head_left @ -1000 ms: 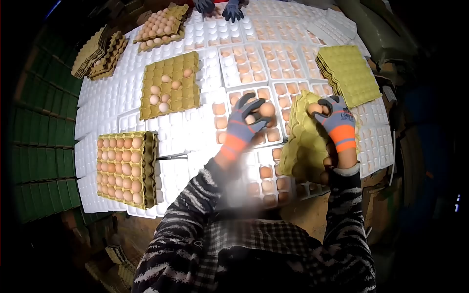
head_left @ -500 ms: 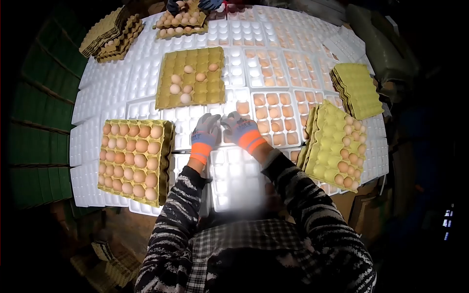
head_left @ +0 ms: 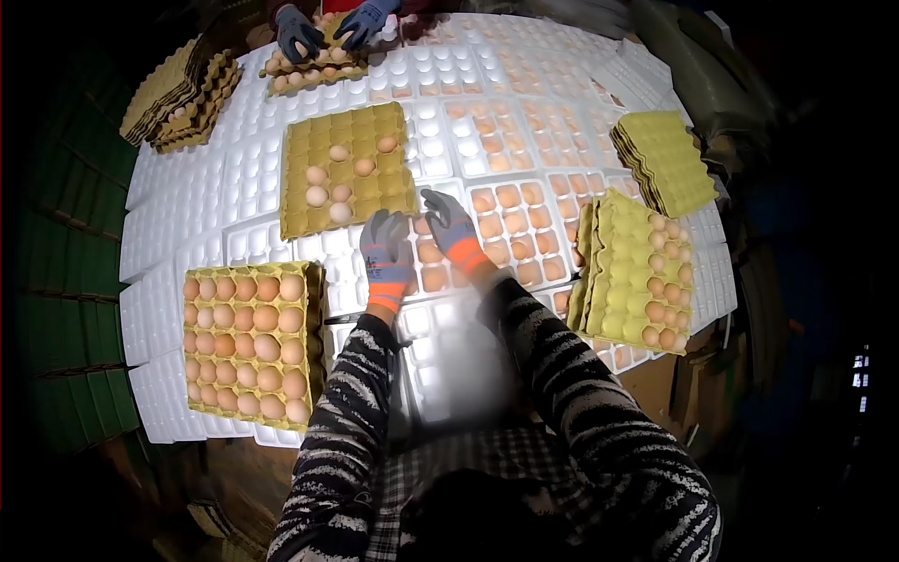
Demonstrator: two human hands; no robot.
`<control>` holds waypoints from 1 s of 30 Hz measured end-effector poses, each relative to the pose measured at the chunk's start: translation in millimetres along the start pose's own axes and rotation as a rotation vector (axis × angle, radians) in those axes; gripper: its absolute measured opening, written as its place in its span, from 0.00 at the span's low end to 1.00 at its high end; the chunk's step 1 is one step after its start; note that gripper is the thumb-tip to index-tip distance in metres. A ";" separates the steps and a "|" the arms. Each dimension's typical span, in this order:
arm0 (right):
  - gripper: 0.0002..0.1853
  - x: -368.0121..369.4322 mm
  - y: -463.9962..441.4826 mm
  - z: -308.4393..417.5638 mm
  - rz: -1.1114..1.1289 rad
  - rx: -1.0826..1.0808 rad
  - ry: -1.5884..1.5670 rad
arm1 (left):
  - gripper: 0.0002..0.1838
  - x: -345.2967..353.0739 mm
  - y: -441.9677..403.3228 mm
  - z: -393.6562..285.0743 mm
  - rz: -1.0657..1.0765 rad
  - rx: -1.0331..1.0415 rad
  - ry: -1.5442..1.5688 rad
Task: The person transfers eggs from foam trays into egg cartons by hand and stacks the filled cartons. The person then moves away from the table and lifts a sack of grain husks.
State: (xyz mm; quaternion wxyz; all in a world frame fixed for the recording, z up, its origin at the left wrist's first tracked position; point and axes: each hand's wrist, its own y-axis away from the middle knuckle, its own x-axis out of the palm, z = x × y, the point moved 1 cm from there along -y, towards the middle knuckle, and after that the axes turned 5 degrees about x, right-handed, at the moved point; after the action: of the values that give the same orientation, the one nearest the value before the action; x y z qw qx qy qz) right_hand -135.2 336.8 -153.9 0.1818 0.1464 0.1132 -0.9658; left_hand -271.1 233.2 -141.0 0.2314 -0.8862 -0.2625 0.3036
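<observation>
Gloves [head_left: 384,273] cover both our hands, side by side near ctr of frame. Our L hand [head_left: 386,253] points up-frame, fingers close together & bent down over a white tray [head_left: 345,270]; its palm side's hidden, so we can't tell if there's anything in it. Our R hand [head_left: 453,229] reaches in from lower right, fingers loosely apart & pointing up-left, no egg seen in its grip. Btwn & just below the hands, eggs [head_left: 433,279] sit in the tray's right-hand cells; cells left of our L hand show plain white.

Step in hand, as we judge it: seating eggs in this tray, approx partway thru. Next move calls for light fingertips & a clean lift past the seated shells, w/o knocking any nbrs.

Eggs look tan to pale pinkish, smooth, shade varying one to the next; no cracks seen, tho' they're too small to be sure. Tray's shiny, prob thin plastic, & glare eats some detail.

Further out: egg-filled tray [head_left: 523,207] just right of our hands; paper tray [head_left: 375,192] above them w/ 7 eggs; egg-laden yellow tray [head_left: 620,267] at mid-right, eggs along its right side; full egg stack [head_left: 315,323] lower left; yellow tray stack [head_left: 670,164] upper right; co-worker's gloved hands [head_left: 300,36] top, left of ctr.
</observation>
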 end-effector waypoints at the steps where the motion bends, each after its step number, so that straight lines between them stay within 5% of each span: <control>1: 0.23 -6.5 8.2 0.8 -0.051 -0.041 0.021 | 0.23 -2.6 2.5 8.1 -0.012 -0.061 -0.006; 2: 0.22 -9.2 19.8 2.1 -0.093 0.017 -0.322 | 0.23 -5.7 6.1 11.5 -0.044 -0.088 0.029; 5: 0.26 -47.6 76.1 31.5 -0.096 0.078 -0.244 | 0.20 -6.6 18.5 -8.7 -0.065 -0.116 0.135; 7: 0.22 -88.8 122.3 83.7 -0.022 0.014 0.079 | 0.20 5.3 30.3 -26.7 0.049 -0.153 0.319; 8: 0.18 -107.4 143.1 91.4 -0.058 -0.131 0.091 | 0.21 9.4 33.9 -43.2 0.115 -0.144 0.440; 9: 0.19 -127.0 164.2 110.7 -0.020 0.046 -0.129 | 0.21 14.3 38.4 -58.4 0.178 -0.136 0.552; 12: 0.20 -216.6 213.7 141.9 -0.151 -0.030 0.559 | 0.24 39.9 49.4 -98.3 0.363 -0.193 0.676; 17: 0.21 -374.3 291.8 130.8 -0.309 0.373 0.979 | 0.26 72.7 40.1 -220.7 0.704 0.155 0.563; 22: 0.20 -411.5 307.3 101.3 0.000 0.386 1.065 | 0.33 142.4 53.7 -328.8 0.898 0.464 0.340; 26: 0.21 -429.9 315.0 53.4 0.040 0.233 0.961 | 0.31 200.6 76.0 -360.1 1.038 0.518 0.048; 28: 0.23 -450.5 319.1 79.0 -0.082 0.235 0.562 | 0.28 205.2 72.4 -366.9 1.062 0.473 0.013; 30: 0.28 -468.2 329.1 75.9 -0.235 0.277 -0.087 | 0.23 204.4 67.6 -355.5 0.988 0.144 0.401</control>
State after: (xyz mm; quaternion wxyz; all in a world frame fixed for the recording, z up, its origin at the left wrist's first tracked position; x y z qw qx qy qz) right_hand 390.1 166.2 14.0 0.0504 0.1140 -0.0125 -0.9921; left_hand 123.9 216.7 -12.8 0.1668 -0.9266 0.2566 0.2183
